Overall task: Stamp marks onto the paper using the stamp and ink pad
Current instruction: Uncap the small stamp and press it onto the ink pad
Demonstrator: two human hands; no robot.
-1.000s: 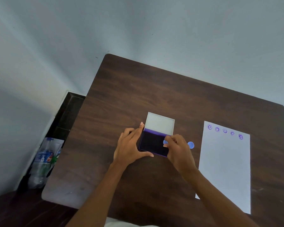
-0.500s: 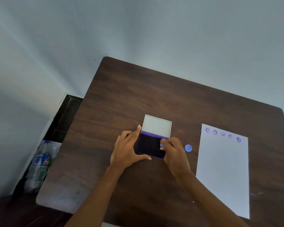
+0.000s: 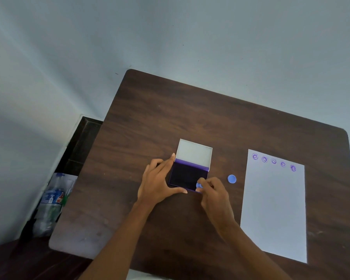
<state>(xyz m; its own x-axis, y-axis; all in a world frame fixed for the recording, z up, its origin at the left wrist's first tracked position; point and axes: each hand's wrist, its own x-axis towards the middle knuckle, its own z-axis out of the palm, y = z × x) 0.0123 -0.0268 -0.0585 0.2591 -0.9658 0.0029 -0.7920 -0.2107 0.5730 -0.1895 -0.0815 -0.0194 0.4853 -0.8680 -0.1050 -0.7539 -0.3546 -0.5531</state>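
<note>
The ink pad [image 3: 188, 175] sat mid-table [image 3: 170, 110], the paper [image 3: 275, 209] along the right edge, the cap [image 3: 231, 178] between them, and a bottle [image 3: 51, 203] off the left edge.

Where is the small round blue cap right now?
In the head view, the small round blue cap lies on the dark wooden table, between the open purple ink pad and the white paper sheet.

Plain indoor room, dark wooden table [image 3: 190, 110] against bare pale wall [image 3: 170, 37], plastic bottles [image 3: 51, 205] on floor
</note>
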